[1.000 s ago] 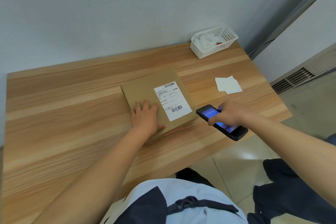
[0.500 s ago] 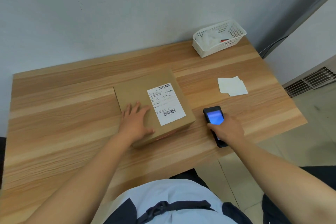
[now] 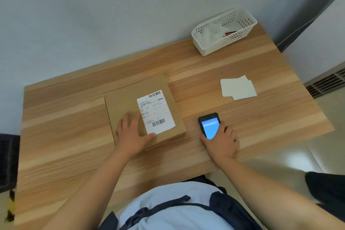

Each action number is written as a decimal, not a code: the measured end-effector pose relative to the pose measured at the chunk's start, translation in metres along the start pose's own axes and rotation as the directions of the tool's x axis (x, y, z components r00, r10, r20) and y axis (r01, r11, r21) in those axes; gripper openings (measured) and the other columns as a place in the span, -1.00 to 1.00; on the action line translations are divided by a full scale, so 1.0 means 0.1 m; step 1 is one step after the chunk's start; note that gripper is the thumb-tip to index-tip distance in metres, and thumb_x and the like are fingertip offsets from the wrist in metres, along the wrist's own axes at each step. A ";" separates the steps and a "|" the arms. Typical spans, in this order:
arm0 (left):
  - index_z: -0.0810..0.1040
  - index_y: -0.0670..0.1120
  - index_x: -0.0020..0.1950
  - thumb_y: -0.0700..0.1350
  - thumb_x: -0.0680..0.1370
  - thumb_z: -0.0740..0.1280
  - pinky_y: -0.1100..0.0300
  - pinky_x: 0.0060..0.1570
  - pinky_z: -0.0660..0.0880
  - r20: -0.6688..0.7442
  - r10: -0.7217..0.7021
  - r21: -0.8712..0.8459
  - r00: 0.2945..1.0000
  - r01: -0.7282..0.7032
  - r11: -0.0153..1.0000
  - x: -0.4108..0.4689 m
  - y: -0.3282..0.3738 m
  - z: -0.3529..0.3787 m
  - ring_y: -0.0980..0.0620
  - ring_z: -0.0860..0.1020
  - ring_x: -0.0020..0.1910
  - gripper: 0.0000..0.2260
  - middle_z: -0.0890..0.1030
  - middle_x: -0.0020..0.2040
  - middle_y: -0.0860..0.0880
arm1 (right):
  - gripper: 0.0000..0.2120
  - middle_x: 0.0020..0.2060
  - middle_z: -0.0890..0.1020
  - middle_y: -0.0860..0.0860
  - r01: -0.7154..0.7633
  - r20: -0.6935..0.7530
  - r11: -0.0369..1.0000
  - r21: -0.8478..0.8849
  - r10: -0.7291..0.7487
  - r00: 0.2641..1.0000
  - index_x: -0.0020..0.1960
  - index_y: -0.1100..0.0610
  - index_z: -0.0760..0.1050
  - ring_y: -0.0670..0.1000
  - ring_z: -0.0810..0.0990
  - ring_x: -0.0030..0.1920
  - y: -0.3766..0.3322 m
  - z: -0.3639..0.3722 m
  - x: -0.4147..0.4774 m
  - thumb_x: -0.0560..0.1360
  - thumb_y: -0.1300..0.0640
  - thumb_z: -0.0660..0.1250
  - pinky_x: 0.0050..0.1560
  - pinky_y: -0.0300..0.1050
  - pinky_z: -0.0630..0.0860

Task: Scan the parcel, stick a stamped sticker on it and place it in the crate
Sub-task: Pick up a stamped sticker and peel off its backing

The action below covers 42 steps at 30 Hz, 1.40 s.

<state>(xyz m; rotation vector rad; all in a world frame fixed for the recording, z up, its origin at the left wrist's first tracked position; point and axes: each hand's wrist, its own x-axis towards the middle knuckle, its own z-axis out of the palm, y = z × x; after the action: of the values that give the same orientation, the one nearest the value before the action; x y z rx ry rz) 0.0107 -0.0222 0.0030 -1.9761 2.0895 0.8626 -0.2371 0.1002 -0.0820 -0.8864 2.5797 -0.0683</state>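
Observation:
A flat brown cardboard parcel lies in the middle of the wooden table, with a white shipping label and its barcodes facing up. My left hand rests flat on the parcel's near left part, fingers spread, thumb at the label's near corner. Right of the parcel, my right hand holds a black handheld scanner down on the table, its blue screen lit. White stickers lie in a loose pile at the right.
A white perforated basket stands at the far right corner against the wall, holding white paper and a red-black object. The table's near edge runs just in front of my body. A dark crate-like thing shows at the left edge.
My right hand brought the scanner down from beside the parcel's near right corner onto the table and turned it upright. My left hand stayed on the parcel.

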 end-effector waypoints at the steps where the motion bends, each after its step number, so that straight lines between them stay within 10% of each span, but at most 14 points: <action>1: 0.03 0.20 0.58 0.26 0.38 0.43 -0.18 0.49 -0.01 0.013 -0.022 0.009 1.000 0.022 1.000 0.00 0.04 0.03 -0.12 -0.14 0.60 -0.13 -0.09 0.64 -0.03 | -0.16 0.22 0.47 0.16 -0.002 0.016 1.000 0.013 0.002 1.000 0.42 0.16 0.30 0.19 0.43 0.23 0.01 0.00 0.01 0.33 -0.35 0.34 0.15 0.08 0.37; 10: 0.08 0.17 0.56 0.23 0.35 0.48 -0.24 0.46 0.03 0.022 -0.067 0.048 0.998 0.066 0.997 0.07 0.09 0.10 -0.16 -0.14 0.59 -0.11 -0.05 0.63 -0.04 | -0.16 0.46 0.33 0.20 -0.046 -0.009 0.909 0.415 0.054 0.998 0.54 0.09 0.22 0.24 0.30 0.45 0.18 -0.45 0.76 0.42 -0.30 0.37 0.40 0.18 0.30; 25: 0.08 0.17 0.57 0.23 0.34 0.50 -0.23 0.50 0.02 0.001 -0.067 0.018 0.998 0.067 0.998 0.06 0.08 0.12 -0.15 -0.11 0.60 -0.08 -0.04 0.63 -0.07 | -0.24 0.36 0.37 0.19 -0.175 0.019 0.956 0.234 0.175 0.984 0.40 0.17 0.33 0.23 0.30 0.41 0.11 -0.88 2.01 0.33 -0.12 0.52 0.36 0.15 0.23; 33: 0.11 0.17 0.56 0.21 0.33 0.52 -0.22 0.49 0.00 -0.023 -0.069 -0.015 0.997 0.068 0.998 0.05 0.06 0.14 -0.12 -0.12 0.60 -0.09 -0.02 0.64 -0.05 | -0.80 0.26 0.51 0.15 -0.108 -0.066 0.962 0.251 0.129 0.989 0.08 0.02 0.60 0.23 0.34 0.36 0.29 -0.85 1.99 0.50 0.16 0.29 0.33 0.15 0.28; 42: 0.13 0.17 0.56 0.20 0.33 0.53 -0.17 0.50 -0.02 -0.038 -0.074 -0.019 0.997 0.074 0.997 0.04 0.06 0.15 -0.10 -0.10 0.60 -0.10 -0.02 0.64 -0.03 | -0.15 0.38 0.37 0.18 -0.081 0.014 0.991 0.109 0.079 0.997 0.43 0.18 0.29 0.24 0.29 0.42 0.14 -0.78 1.84 0.33 -0.23 0.50 0.37 0.17 0.24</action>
<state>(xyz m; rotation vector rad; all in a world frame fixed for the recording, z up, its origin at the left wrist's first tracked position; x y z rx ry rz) 0.0002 -0.0183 -0.0092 -2.0804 2.0214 0.8384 -0.4069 -0.0053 -0.0798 -0.7410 2.5716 -0.1803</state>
